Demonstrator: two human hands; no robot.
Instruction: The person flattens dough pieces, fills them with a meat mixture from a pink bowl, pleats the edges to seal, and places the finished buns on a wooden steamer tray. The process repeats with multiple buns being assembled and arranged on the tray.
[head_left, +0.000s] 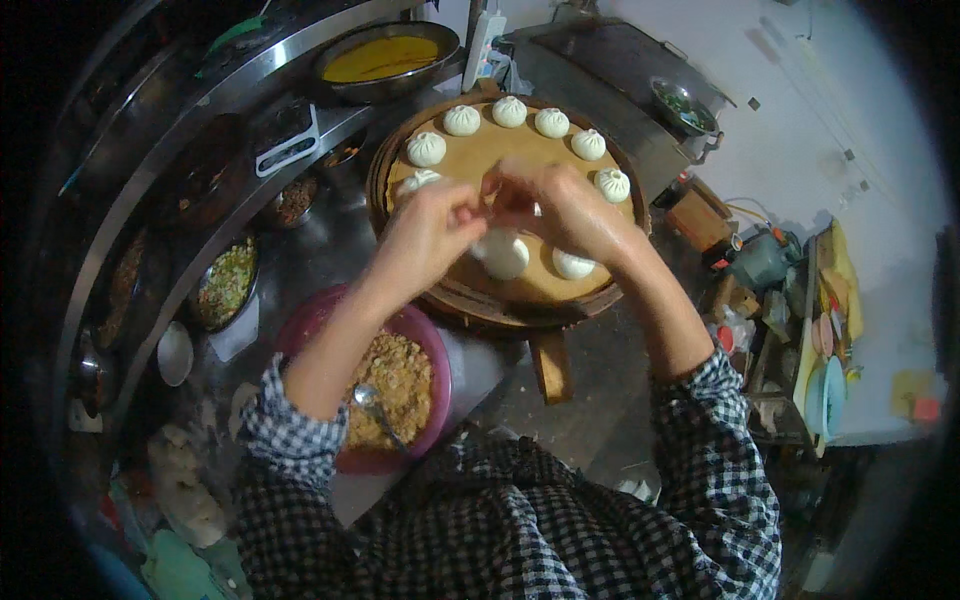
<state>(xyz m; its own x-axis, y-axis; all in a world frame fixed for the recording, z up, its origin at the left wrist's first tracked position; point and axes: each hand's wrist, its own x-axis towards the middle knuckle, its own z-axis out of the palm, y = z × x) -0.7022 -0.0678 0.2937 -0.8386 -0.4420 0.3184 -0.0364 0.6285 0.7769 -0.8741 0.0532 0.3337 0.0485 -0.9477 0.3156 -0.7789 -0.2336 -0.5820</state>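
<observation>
Over a round steamer (450, 166) with a tan liner, my left hand (439, 225) and my right hand (559, 206) come close together. Both are motion-blurred, fingers curled towards each other. A small white spot shows by the right fingers, but what either hand holds is unclear. Pleated white buns, such as the one at the far edge (509, 112), stand along the liner's rim. Directly below my hands is a blurred, smooth-looking white bun (504, 255). Another bun (574, 264) sits near my right wrist, partly covered. My left hand partly hides a bun (420, 180) at the left.
A pink basin (441, 360) of chopped filling (401, 367) with a metal spoon (366, 396) stands under my left forearm. Left lie a bowl of chopped vegetables (226, 285) and dough (184, 480). Behind is a bowl of yellow liquid (382, 58). A cluttered shelf (780, 352) is at right.
</observation>
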